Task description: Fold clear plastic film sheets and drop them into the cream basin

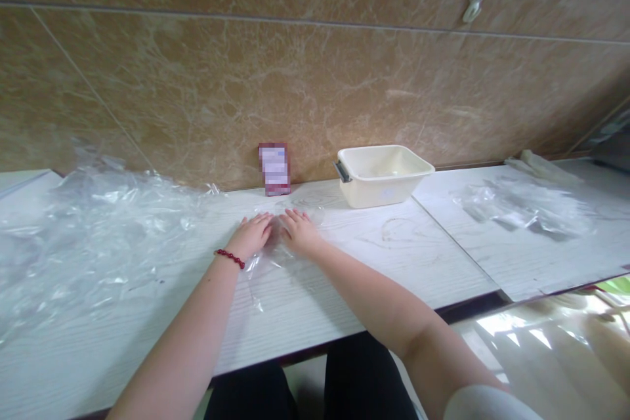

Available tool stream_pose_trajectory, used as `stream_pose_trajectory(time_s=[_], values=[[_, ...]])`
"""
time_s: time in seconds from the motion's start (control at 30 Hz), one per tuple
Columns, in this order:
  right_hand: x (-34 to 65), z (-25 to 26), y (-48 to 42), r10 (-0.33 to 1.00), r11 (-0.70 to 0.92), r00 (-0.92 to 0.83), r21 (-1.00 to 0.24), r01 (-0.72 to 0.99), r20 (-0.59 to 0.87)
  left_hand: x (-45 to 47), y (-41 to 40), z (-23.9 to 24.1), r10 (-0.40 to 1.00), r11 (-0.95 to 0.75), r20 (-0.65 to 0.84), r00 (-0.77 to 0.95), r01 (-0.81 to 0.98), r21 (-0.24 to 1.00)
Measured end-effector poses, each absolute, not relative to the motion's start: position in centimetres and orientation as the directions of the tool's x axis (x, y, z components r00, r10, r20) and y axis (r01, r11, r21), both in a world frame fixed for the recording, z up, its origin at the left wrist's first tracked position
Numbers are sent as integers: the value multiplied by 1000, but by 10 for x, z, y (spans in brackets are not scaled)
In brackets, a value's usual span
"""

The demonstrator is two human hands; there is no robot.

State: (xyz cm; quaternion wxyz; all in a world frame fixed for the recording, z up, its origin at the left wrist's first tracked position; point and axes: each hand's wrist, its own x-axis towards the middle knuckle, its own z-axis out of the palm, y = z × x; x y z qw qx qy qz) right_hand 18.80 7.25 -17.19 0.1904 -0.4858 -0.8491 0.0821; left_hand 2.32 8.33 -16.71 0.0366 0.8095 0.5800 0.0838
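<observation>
My left hand [252, 234] and my right hand [300, 230] lie side by side, palms down, on a clear plastic bag [275, 256] spread flat on the white table [344, 275]. The fingers of both hands are stretched out and point toward the wall. A red bead bracelet [229, 257] circles my left wrist. The bag reaches from under my hands back toward the table's front.
A big heap of crumpled clear plastic [93, 230] covers the table's left. A cream plastic basin [381, 174] stands by the wall at the right of my hands, a small purple card [274, 168] leans on the wall. More clear bags [522, 207] lie at the far right.
</observation>
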Motion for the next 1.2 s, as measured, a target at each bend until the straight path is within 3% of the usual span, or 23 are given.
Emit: stream_pose_trajectory(time_s=[0.13, 0.33, 0.43, 0.5, 0.57, 0.67, 0.87, 1.07, 1.2], values=[[202, -174, 90, 907, 421, -391, -306, 854, 154, 27, 80, -176, 974, -225, -2, 227, 968, 107], [223, -177, 104, 955, 294, -273, -256, 921, 115, 24, 84, -176, 983, -180, -11, 182, 980, 87], [225, -172, 108, 961, 247, -197, -286, 926, 193, 4, 94, -166, 993, -119, 33, 115, 983, 142], [224, -166, 107, 947, 235, -142, -322, 917, 288, -19, 98, -157, 986, -103, 150, 78, 981, 164], [219, -161, 102, 918, 268, -128, -351, 897, 374, -43, 96, -149, 986, -99, 146, 75, 981, 167], [204, -157, 84, 878, 405, -252, -349, 845, 408, -66, 83, -142, 1000, -20, 11, 18, 985, 174], [172, -161, 41, 710, 701, -668, -304, 645, 222, -56, 59, -144, 979, 203, -54, -196, 926, 318], [168, -162, 24, 631, 764, -758, -300, 571, 163, -42, 60, -151, 984, 165, -121, -133, 935, 313], [174, -161, 23, 660, 740, -738, -295, 604, 144, -36, 61, -149, 993, 77, -109, -46, 952, 296]])
